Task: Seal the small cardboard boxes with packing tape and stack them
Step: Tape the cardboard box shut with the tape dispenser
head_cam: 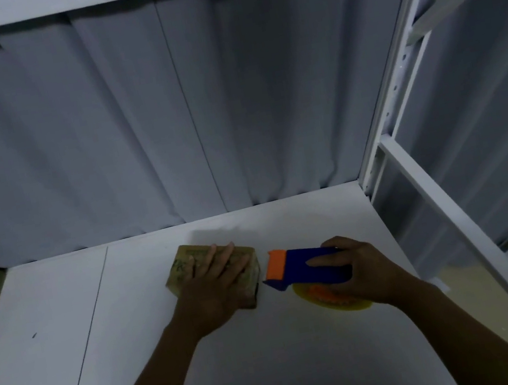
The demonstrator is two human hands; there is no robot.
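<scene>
Left hand presses flat, fingers straight, on the box; right hand grips the dispenser just beside it. I should keep the box firm and draw the dispenser straight across its top.

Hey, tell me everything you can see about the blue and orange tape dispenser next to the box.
The blue plastic tape dispenser has an orange front piece, and a yellowish translucent tape roll with an orange core sits under its body. It is held roughly level, low over the white table. Its nose points left at the right end of the small brown cardboard box, but whether they touch is unclear. The right hand grips its rear, fingers curled over the blue body.
</scene>
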